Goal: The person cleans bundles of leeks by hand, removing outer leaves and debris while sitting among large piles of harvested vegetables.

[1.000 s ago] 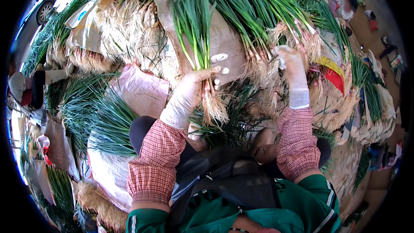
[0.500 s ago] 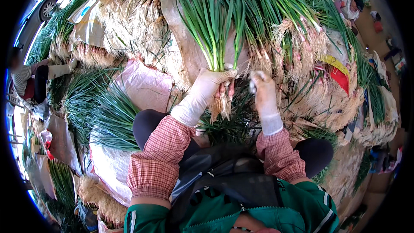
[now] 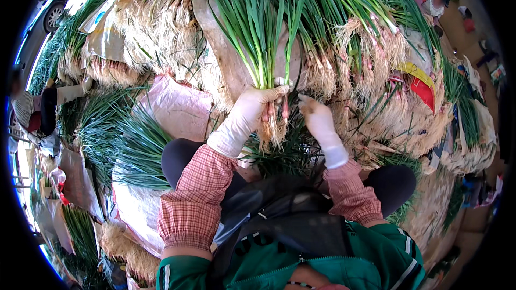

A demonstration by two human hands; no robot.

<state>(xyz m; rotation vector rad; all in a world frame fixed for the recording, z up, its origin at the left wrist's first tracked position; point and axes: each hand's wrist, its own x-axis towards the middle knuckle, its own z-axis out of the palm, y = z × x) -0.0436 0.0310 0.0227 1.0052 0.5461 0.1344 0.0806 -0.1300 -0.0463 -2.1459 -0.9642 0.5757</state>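
We are looking at a loose bunch of spring onions, lying in front of the wearer. Its long axis is running almost straight away from the body: roots pointing toward the wearer, leaves fanning outward to both sides. The left grip is wrapping round the pale lower stalks, so the bunch is passing through it, greens beyond, roots hanging on the near side. We are placing the right grip just right of the roots, apart from them; its fingers are curling, but we are not managing to tell whether they are pinching anything. The left is clearly the nearer. We are noting deep-green leaves, whitish necks, reddish bulbs and straw-coloured, tangled roots; one stalk is leaning a little apart on the right. Farther out, we are seeing a beige sheet showing beneath the leaves, a larger onion heap spreading to the right, a pink wrapper lying left, and loose dark greens fanning beside it
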